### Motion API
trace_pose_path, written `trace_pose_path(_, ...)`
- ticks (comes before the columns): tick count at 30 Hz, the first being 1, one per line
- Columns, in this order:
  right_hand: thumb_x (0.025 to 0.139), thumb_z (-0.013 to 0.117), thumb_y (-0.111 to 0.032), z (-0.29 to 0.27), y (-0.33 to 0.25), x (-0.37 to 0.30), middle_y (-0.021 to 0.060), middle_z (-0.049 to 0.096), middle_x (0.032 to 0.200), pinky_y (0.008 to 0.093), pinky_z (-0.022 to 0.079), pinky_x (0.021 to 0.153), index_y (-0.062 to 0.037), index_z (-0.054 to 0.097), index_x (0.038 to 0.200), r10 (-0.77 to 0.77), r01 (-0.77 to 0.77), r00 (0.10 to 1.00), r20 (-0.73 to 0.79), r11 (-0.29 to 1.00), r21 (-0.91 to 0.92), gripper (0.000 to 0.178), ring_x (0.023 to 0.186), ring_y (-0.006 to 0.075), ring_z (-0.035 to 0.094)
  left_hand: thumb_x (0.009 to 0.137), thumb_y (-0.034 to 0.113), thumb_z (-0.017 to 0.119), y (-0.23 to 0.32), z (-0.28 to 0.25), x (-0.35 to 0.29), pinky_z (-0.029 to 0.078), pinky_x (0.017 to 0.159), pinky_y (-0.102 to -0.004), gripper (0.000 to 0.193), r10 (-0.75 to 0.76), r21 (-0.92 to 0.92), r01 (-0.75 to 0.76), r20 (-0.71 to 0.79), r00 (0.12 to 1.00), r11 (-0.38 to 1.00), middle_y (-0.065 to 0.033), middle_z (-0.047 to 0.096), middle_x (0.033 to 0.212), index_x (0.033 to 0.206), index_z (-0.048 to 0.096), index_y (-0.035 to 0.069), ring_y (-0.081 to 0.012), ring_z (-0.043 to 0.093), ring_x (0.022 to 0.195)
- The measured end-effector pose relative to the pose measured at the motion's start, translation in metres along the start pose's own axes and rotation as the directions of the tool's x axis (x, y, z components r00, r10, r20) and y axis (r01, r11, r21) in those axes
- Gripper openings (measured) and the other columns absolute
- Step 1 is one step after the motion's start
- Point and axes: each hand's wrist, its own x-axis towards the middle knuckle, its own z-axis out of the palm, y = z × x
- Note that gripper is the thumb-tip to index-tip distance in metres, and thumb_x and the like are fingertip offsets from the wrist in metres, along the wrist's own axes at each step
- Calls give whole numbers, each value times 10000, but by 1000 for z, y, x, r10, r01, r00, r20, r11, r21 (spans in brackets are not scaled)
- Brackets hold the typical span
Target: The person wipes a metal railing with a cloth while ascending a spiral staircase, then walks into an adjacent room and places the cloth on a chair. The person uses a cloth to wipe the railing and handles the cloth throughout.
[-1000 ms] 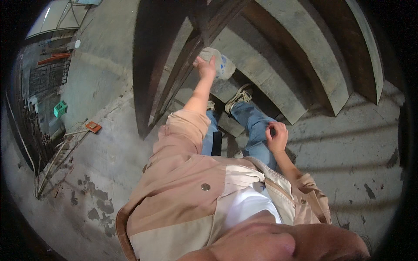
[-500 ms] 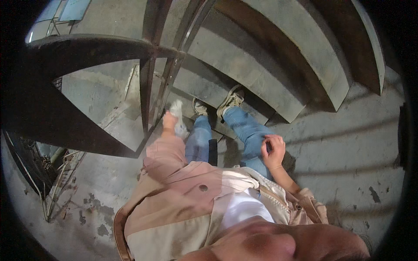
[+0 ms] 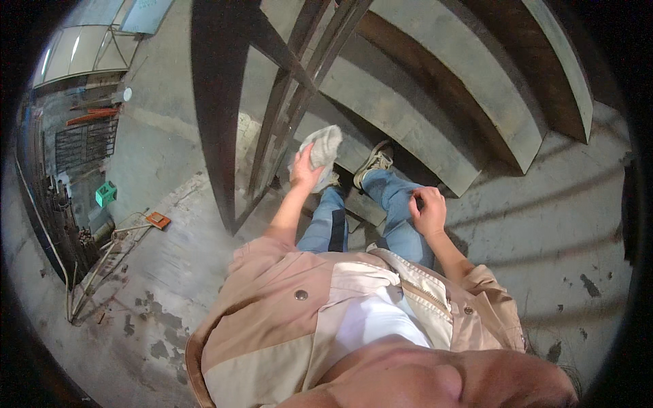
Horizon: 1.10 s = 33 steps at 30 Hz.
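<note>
My left hand [image 3: 305,170] is closed on a crumpled whitish-grey cloth [image 3: 327,145], which sticks out beyond the fingers. The hand and cloth are beside the dark metal stair railing [image 3: 286,102], over the lower steps and near my left shoe. My right hand [image 3: 429,212] is at my right thigh in blue jeans [image 3: 389,197]. Its fingers are loosely bent, with a dark gap between thumb and forefinger, and I see nothing held in it. Part of my left shoe is hidden behind the cloth and hand.
Curved grey steps [image 3: 401,102] rise toward the upper right, with dark risers. A broad dark railing post [image 3: 218,88] stands at my left. Farther left are a green crate [image 3: 106,194], stacked metal bars and a thin-legged frame with an orange plate [image 3: 158,219] on the worn concrete floor.
My left hand has moved right and up with the cloth, away from the railing's lower end. The view has shifted, uncovering the floor at the left. My right hand stays at the thigh.
</note>
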Motion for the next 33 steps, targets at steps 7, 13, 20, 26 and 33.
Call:
trace_pose_path(7, 721, 671, -176, -19, -11, -7, 79, 634, 814, 389, 445, 736, -87, 636, 752, 73, -73, 996, -55, 997, 3, 101, 868, 283, 583, 606, 71, 763, 153, -96, -89, 426, 912, -456, 721, 502, 149, -502, -507, 701, 852, -194, 493, 1171, 1278, 525, 177, -418, 497, 1080)
trace_pose_path(13, 726, 673, -220, -30, -27, 0, 104, 648, 784, 404, 465, 737, -85, 655, 729, 8, -10, 993, -118, 1000, -10, 136, 844, 292, 595, 621, 33, 708, 151, -122, -35, 378, 955, -479, 627, 569, 378, -426, -574, 589, 822, -168, 425, 1225, 1208, 575, 207, -400, 436, 1105)
trace_pose_path(20, 729, 682, -244, -21, -7, 3, 113, 649, 791, 411, 463, 732, -88, 654, 728, 72, -76, 985, -157, 997, -16, 158, 845, 298, 593, 556, 22, 752, 76, -98, -73, 431, 935, -447, 666, 358, 527, -167, -285, 889, 833, -104, 425, 1281, 1169, 596, 231, -360, 426, 1158)
trace_pose_path(26, 746, 664, -271, -32, -4, 10, 117, 663, 830, 404, 477, 775, -87, 669, 739, 85, -95, 981, -177, 994, -53, 184, 866, 297, 603, 567, 43, 774, 117, -126, -131, 434, 907, -444, 612, 637, 415, -517, -231, 736, 748, -155, 471, 1204, 1139, 616, 193, -387, 475, 1080)
trace_pose_path(33, 758, 658, -295, -34, -20, 17, 142, 646, 832, 412, 479, 798, -83, 674, 765, 93, -101, 991, -92, 992, -79, 213, 885, 317, 593, 576, 155, 826, 200, -219, -166, 389, 935, -492, 756, 582, 393, -457, -702, 411, 798, -173, 460, 1189, 1254, 494, 126, -411, 442, 1092)
